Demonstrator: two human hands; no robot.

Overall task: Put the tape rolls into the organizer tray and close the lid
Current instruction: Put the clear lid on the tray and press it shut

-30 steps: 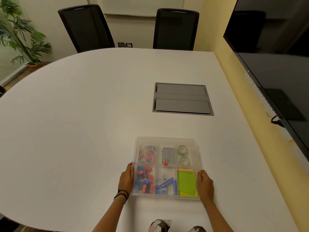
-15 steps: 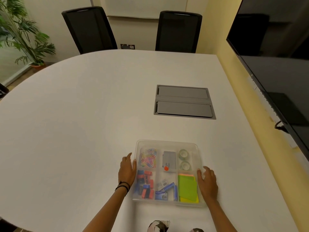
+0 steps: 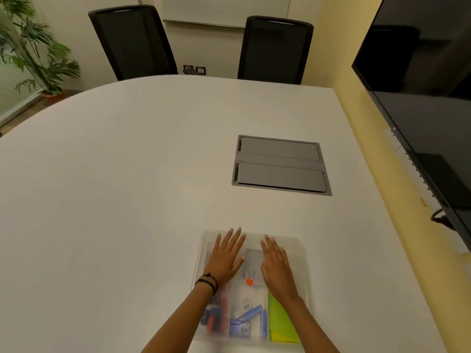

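Observation:
The clear plastic organizer tray (image 3: 304, 266) lies on the white table at the near edge, its clear lid on top. My left hand (image 3: 226, 256) rests flat on the lid over the far-left compartment, fingers spread. My right hand (image 3: 276, 263) lies flat on the lid over the far-right compartment, covering the spot where the tape rolls were. The tape rolls are hidden under it. Through the lid I see a grey card with a red dot (image 3: 249, 282), blue and red clips (image 3: 216, 319), and green sticky notes (image 3: 280, 324).
A grey cable hatch (image 3: 280, 165) is set into the table (image 3: 127, 187) beyond the tray. Two black chairs (image 3: 132, 42) stand at the far edge. A large dark screen (image 3: 420, 110) hangs on the right wall. A potted plant (image 3: 30, 47) stands far left.
Both hands left the tray's left and right sides and moved onto the top of the lid, palms flat. The tape rolls, visible before, are now covered by my right hand.

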